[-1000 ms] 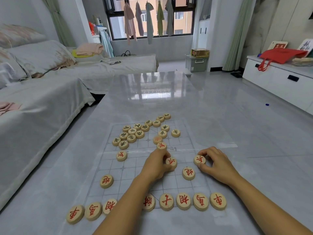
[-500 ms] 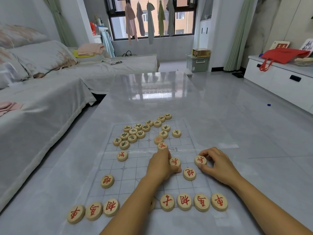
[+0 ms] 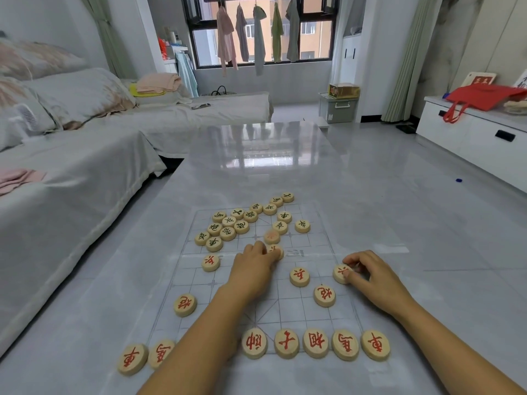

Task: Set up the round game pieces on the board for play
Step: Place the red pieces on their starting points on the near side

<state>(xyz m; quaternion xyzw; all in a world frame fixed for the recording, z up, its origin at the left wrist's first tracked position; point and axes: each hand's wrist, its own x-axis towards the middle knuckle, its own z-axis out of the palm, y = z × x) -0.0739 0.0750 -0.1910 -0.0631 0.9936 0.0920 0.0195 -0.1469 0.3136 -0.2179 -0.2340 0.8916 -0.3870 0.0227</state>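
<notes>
A clear plastic board (image 3: 196,277) with a printed grid lies on the grey table. Round wooden pieces with red characters line the near edge (image 3: 316,342), and a few more stand further up, such as one at the left (image 3: 211,262) and one in the middle (image 3: 299,276). Black-lettered pieces (image 3: 241,226) are bunched at the far side. My left hand (image 3: 252,270) reaches to the board's centre line, fingertips on a red piece (image 3: 277,250). My right hand (image 3: 373,277) pinches a red piece (image 3: 340,273) at the board's right edge.
A covered sofa (image 3: 57,178) runs along the left of the table. A white cabinet (image 3: 473,141) with a red bag stands at the right. The far half of the table (image 3: 265,155) carries no objects. A small blue item (image 3: 458,180) lies on the floor.
My left hand has left the middle red piece on the board and moved forward onto the red piece at the centre line. My right hand has stayed on its piece.
</notes>
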